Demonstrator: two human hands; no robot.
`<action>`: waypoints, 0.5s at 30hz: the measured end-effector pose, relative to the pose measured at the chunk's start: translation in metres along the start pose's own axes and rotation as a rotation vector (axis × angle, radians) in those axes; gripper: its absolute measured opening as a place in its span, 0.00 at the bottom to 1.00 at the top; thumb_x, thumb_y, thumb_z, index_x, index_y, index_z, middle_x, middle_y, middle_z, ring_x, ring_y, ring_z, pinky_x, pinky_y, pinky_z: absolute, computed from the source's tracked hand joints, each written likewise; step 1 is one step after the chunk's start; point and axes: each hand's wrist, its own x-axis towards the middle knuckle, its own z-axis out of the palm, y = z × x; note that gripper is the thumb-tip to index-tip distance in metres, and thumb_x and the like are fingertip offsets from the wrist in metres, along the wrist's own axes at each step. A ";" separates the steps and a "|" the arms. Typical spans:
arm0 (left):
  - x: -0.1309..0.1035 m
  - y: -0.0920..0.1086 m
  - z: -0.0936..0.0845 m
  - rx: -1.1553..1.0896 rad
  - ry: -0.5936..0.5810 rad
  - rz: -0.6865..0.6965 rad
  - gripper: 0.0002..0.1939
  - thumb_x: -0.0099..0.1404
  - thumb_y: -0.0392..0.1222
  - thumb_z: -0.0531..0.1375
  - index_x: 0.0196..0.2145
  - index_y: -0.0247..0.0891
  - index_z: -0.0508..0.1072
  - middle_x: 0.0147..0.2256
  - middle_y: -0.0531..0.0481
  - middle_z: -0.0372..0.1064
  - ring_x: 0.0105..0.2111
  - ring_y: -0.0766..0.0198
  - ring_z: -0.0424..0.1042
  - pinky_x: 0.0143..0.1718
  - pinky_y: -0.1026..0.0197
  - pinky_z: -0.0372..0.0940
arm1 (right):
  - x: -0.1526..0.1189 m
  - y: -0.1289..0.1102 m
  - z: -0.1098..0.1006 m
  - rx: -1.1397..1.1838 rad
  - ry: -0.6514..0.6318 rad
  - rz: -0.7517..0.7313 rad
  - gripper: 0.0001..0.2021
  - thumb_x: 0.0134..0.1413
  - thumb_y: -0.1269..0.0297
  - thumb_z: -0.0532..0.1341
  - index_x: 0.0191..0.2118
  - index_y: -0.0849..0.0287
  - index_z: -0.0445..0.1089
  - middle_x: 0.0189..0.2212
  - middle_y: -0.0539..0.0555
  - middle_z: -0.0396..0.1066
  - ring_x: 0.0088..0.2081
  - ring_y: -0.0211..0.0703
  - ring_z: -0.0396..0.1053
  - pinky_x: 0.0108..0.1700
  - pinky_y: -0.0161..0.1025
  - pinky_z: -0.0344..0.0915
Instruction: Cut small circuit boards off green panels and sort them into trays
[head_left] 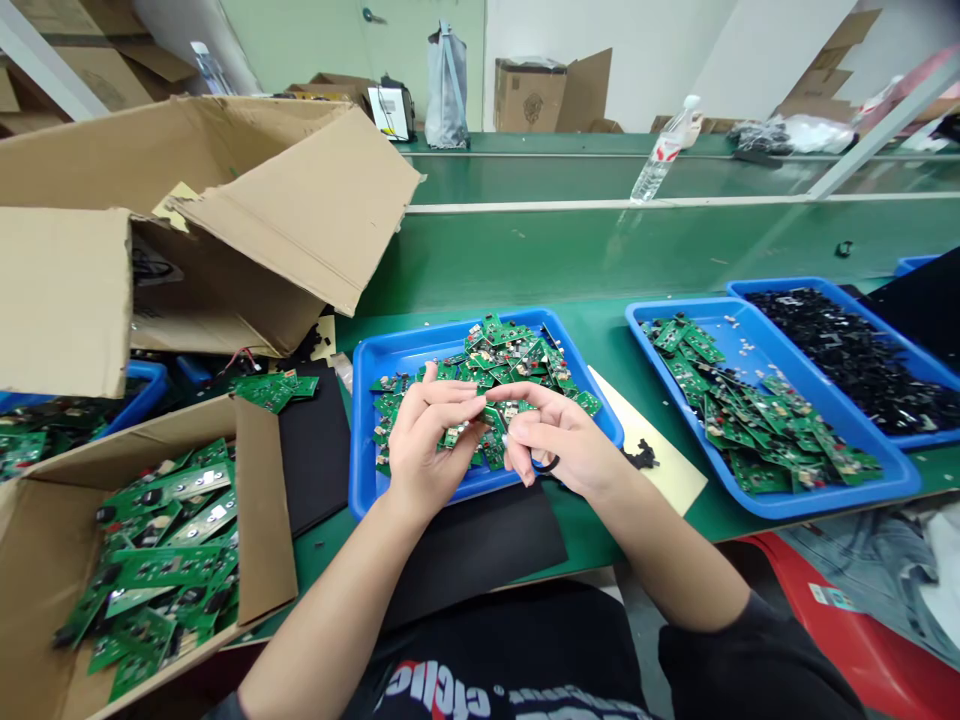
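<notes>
In front of me, over the blue tray (360,440), both hands meet at a small green circuit board (491,418). My left hand (429,440) pinches its left end between thumb and fingers. My right hand (559,440) has its index finger stretched to the board's top edge, with thumb and other fingers curled close to its right side. A black curved piece (547,466) shows under the right fingers; its kind is unclear. Beneath the hands, the tray is heaped with more circuit boards (517,350), partly covered by my fingers.
To the right stand a blue tray of boards (772,420) and another of black parts (847,350). A cardboard box of longer boards (259,510) is at left, a large open carton (300,200) behind it. Black sheets (480,550) lie before me; a bottle (664,150) leans on the ledge.
</notes>
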 end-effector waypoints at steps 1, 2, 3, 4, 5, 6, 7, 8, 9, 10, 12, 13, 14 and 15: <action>-0.001 0.000 0.000 -0.013 -0.002 -0.011 0.11 0.54 0.29 0.61 0.33 0.41 0.67 0.32 0.53 0.67 0.36 0.66 0.71 0.49 0.45 0.62 | 0.000 0.000 0.000 0.005 -0.001 -0.004 0.15 0.50 0.68 0.57 0.46 0.59 0.61 0.14 0.41 0.65 0.16 0.32 0.62 0.23 0.33 0.61; -0.001 -0.001 0.000 -0.026 -0.002 -0.020 0.11 0.54 0.29 0.62 0.33 0.41 0.67 0.33 0.53 0.67 0.36 0.66 0.71 0.49 0.45 0.63 | 0.000 0.001 0.000 0.006 -0.003 -0.008 0.15 0.50 0.68 0.58 0.46 0.59 0.61 0.14 0.41 0.65 0.16 0.32 0.62 0.23 0.33 0.61; -0.001 -0.001 0.001 -0.039 0.001 -0.027 0.11 0.53 0.29 0.62 0.33 0.41 0.67 0.33 0.53 0.67 0.35 0.67 0.71 0.48 0.46 0.63 | 0.000 0.001 -0.001 0.007 -0.006 -0.012 0.15 0.50 0.68 0.58 0.46 0.59 0.61 0.14 0.41 0.65 0.16 0.32 0.62 0.23 0.32 0.61; -0.001 0.000 0.001 -0.051 0.004 -0.030 0.12 0.53 0.29 0.62 0.33 0.41 0.66 0.32 0.53 0.67 0.35 0.67 0.71 0.48 0.46 0.63 | 0.000 0.001 -0.001 0.009 -0.009 -0.015 0.15 0.50 0.68 0.58 0.46 0.59 0.61 0.14 0.41 0.65 0.16 0.32 0.62 0.23 0.32 0.61; -0.001 0.000 0.001 -0.061 0.002 -0.032 0.12 0.53 0.29 0.62 0.33 0.40 0.66 0.32 0.54 0.68 0.35 0.67 0.71 0.48 0.46 0.64 | 0.000 0.001 -0.001 0.014 -0.014 -0.015 0.15 0.50 0.68 0.57 0.46 0.59 0.62 0.14 0.41 0.65 0.16 0.31 0.62 0.23 0.32 0.61; -0.001 0.000 0.001 -0.071 -0.004 -0.030 0.12 0.52 0.29 0.62 0.33 0.40 0.67 0.32 0.53 0.68 0.35 0.67 0.71 0.47 0.47 0.64 | 0.000 0.001 -0.001 0.024 -0.021 -0.012 0.15 0.50 0.69 0.57 0.46 0.59 0.62 0.14 0.41 0.65 0.15 0.31 0.61 0.24 0.33 0.62; -0.001 0.000 0.001 -0.079 -0.013 -0.026 0.13 0.52 0.28 0.62 0.34 0.40 0.67 0.32 0.53 0.68 0.35 0.66 0.71 0.46 0.47 0.65 | 0.000 0.001 -0.002 0.036 -0.030 -0.005 0.15 0.50 0.69 0.57 0.46 0.59 0.62 0.13 0.41 0.64 0.15 0.30 0.61 0.25 0.33 0.62; 0.000 0.000 0.000 -0.086 -0.023 -0.019 0.13 0.52 0.28 0.63 0.34 0.40 0.67 0.32 0.53 0.68 0.36 0.66 0.71 0.46 0.48 0.65 | 0.001 0.001 -0.002 0.048 -0.041 0.004 0.15 0.49 0.69 0.57 0.46 0.59 0.62 0.13 0.40 0.64 0.14 0.30 0.60 0.26 0.34 0.63; 0.000 0.000 0.000 -0.090 -0.035 -0.009 0.13 0.52 0.28 0.62 0.34 0.40 0.66 0.32 0.53 0.68 0.36 0.66 0.71 0.45 0.48 0.66 | 0.001 0.001 -0.003 0.057 -0.053 0.015 0.15 0.49 0.69 0.57 0.45 0.59 0.62 0.12 0.40 0.64 0.14 0.30 0.60 0.27 0.34 0.63; 0.001 -0.001 -0.001 -0.091 -0.048 0.001 0.13 0.52 0.28 0.62 0.34 0.40 0.66 0.33 0.52 0.69 0.36 0.65 0.71 0.45 0.48 0.66 | 0.002 0.001 -0.003 0.061 -0.061 0.028 0.15 0.49 0.69 0.57 0.45 0.59 0.62 0.12 0.40 0.64 0.14 0.30 0.59 0.27 0.34 0.63; 0.003 -0.001 -0.003 -0.083 -0.071 0.021 0.12 0.53 0.28 0.62 0.34 0.40 0.66 0.33 0.52 0.69 0.37 0.65 0.72 0.45 0.48 0.66 | 0.003 0.001 -0.005 0.054 -0.063 0.049 0.15 0.48 0.68 0.58 0.45 0.59 0.63 0.12 0.40 0.64 0.14 0.30 0.60 0.26 0.34 0.62; 0.003 -0.001 -0.003 -0.079 -0.081 0.027 0.12 0.53 0.29 0.62 0.34 0.40 0.66 0.33 0.53 0.69 0.37 0.65 0.72 0.45 0.48 0.66 | 0.003 0.001 -0.005 0.047 -0.060 0.058 0.15 0.48 0.67 0.58 0.45 0.59 0.63 0.12 0.40 0.64 0.14 0.30 0.60 0.26 0.33 0.62; 0.004 -0.002 -0.004 -0.079 -0.090 0.029 0.11 0.54 0.29 0.62 0.33 0.40 0.66 0.33 0.52 0.69 0.37 0.65 0.72 0.46 0.48 0.66 | 0.003 0.000 -0.005 0.042 -0.060 0.064 0.15 0.48 0.67 0.59 0.44 0.59 0.63 0.12 0.40 0.64 0.13 0.30 0.60 0.25 0.33 0.61; 0.005 -0.002 -0.004 -0.085 -0.094 0.031 0.11 0.54 0.29 0.62 0.33 0.40 0.66 0.33 0.52 0.69 0.37 0.65 0.72 0.46 0.47 0.66 | 0.003 0.000 -0.006 0.041 -0.062 0.066 0.15 0.48 0.67 0.59 0.44 0.59 0.63 0.12 0.40 0.64 0.13 0.30 0.60 0.25 0.33 0.61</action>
